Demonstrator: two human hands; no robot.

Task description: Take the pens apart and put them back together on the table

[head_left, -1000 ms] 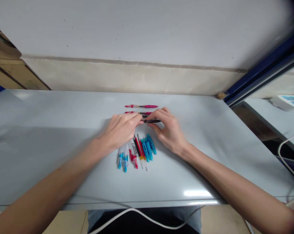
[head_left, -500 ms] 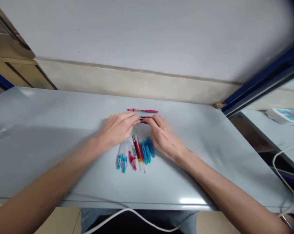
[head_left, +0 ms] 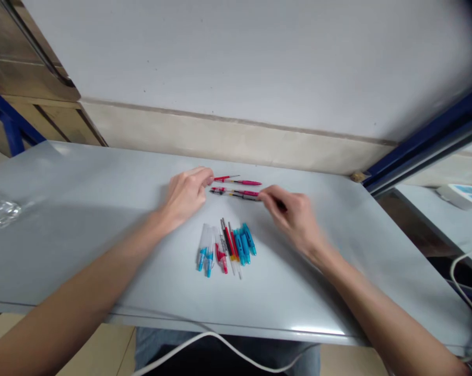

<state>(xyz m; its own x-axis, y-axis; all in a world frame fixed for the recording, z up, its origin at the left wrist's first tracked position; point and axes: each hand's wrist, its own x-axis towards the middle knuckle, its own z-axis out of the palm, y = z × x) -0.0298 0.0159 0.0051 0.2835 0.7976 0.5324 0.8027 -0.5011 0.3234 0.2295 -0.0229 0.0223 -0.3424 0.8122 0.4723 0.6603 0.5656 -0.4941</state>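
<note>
I can read no text, label, brand, number or sign anywhere from where I sit. The 3 blue barrels (head_left: 245, 247) carry small dark marks, but on my feed these are too blurred for me to make out as letters or numerals, and I can pick out no legible print on the 2 pink pens (head_left: 248, 183) or the black pen (head_left: 239, 196) either. The white-and-blue item (head_left: 463, 196) at the right edge shows me only patches of colour, with no word I can read.
</note>
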